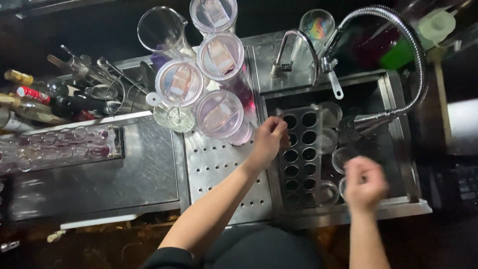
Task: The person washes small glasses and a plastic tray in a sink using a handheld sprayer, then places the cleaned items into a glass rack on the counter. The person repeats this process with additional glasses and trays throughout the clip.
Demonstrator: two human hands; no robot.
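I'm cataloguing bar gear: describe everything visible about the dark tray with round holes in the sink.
The dark tray is a long rectangle with two rows of round holes, all apparently empty. It lies in the steel sink, clear glasses at its right. The left hand touches its upper-left corner; the right hand is blurred, apart from it.

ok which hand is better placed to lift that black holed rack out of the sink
Left, probably. The left hand already touches the top edge of the black holed rack, fingers curled there. The right hand is blurred, hovering over the glasses beside it, apart from the rack.
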